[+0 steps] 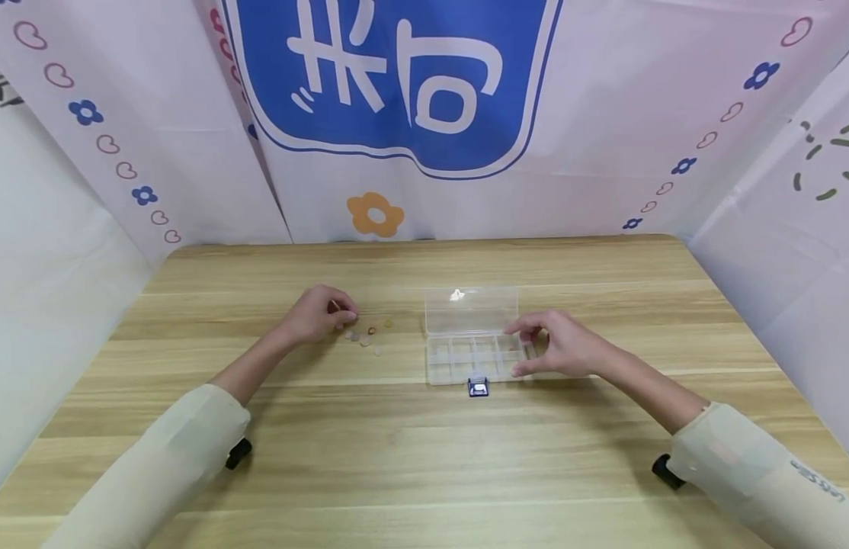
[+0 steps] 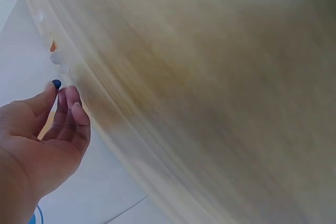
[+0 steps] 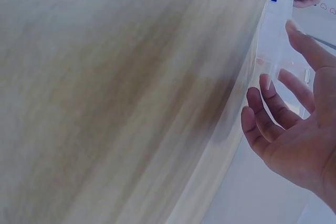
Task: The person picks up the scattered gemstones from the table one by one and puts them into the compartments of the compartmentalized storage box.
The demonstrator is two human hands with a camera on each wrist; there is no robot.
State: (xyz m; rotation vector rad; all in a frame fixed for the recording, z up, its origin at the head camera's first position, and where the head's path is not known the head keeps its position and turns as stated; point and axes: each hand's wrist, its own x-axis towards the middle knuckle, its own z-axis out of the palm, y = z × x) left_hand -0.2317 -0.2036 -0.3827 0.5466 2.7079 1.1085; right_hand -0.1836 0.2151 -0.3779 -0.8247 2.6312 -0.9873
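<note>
My left hand (image 1: 321, 314) pinches a small dark blue round piece (image 2: 56, 84) between thumb and fingers. Several small round pieces lie on the table beside it: a yellow one (image 1: 388, 323), a reddish one (image 1: 372, 331), a greyish one (image 1: 354, 335) and pale clear ones. To their right stands a clear plastic compartment box (image 1: 462, 370), its lid (image 1: 471, 311) raised at the back and a blue latch (image 1: 478, 387) at the front. Around the box's right end, my right hand (image 1: 562, 345) has thumb and fingers spread apart; contact with the wall is unclear.
The wooden table (image 1: 397, 457) reaches back to a white printed cloth (image 1: 315, 191) with a blue sign. More white cloth hangs at both sides. A dark strap part (image 1: 238, 453) shows under the left sleeve, another (image 1: 667, 471) under the right.
</note>
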